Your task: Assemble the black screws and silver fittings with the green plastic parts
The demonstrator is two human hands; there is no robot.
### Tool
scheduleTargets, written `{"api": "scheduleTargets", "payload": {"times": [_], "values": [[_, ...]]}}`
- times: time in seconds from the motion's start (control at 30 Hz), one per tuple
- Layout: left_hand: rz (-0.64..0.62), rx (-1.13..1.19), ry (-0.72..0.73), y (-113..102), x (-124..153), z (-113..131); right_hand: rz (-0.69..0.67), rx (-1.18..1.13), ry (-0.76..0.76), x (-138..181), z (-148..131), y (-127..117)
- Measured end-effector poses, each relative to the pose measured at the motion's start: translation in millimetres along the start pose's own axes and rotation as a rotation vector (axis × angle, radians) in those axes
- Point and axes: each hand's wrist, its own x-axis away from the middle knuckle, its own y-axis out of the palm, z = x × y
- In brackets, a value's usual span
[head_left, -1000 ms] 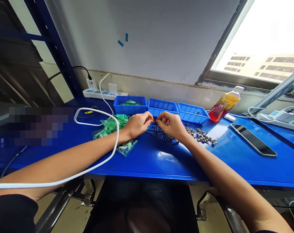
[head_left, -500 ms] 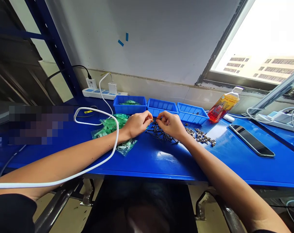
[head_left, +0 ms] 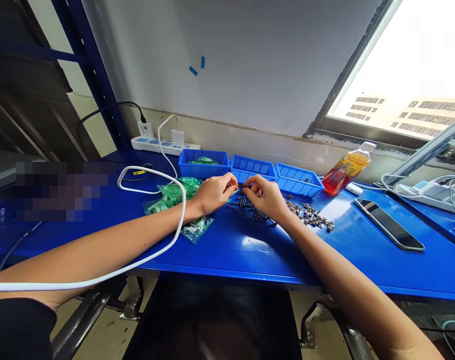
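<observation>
My left hand (head_left: 216, 194) is closed in a pinch above the blue table, thumb against fingertips; what it pinches is too small to make out. Facing it, almost touching, my right hand (head_left: 264, 196) pinches a thin dark piece that looks like a screw (head_left: 244, 186), pointing toward the left fingertips. Below the hands lies a pile of long dark screws (head_left: 254, 212). To its right are shorter metal screws (head_left: 315, 216), partly behind my right wrist. Green-tinted clear plastic bags (head_left: 182, 189) with pale contents lie under and beside my left wrist.
Three blue bins stand along the wall: the left bin (head_left: 203, 169) holds green bags, beside a middle bin (head_left: 250, 175) and a right bin (head_left: 300, 186). A drink bottle (head_left: 347, 169), a phone (head_left: 388, 224) and a power strip (head_left: 163, 146) are around. A white cable (head_left: 176, 227) crosses my left forearm.
The view has shifted slightly. My hands stay pinched face to face, and a dark thin piece now shows more plainly between the fingertips.
</observation>
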Motion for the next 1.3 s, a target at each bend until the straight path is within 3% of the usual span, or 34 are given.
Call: {"api": "scheduleTargets", "payload": {"times": [0.83, 1.1, 1.3], "values": [[-0.001, -0.019, -0.005, -0.3, -0.5, 0.0, -0.032, 0.014, 0.008, -0.7, -2.1, -1.8], [0.025, 0.006, 0.019, -1.8, 1.1, 4.6, 0.130, -0.132, 0.076, -1.7, -8.3, -1.7], [0.061, 0.019, 0.056, -2.9, 2.8, 5.3, 0.146, -0.267, 0.166, -1.2, -9.6, 1.0]]}}
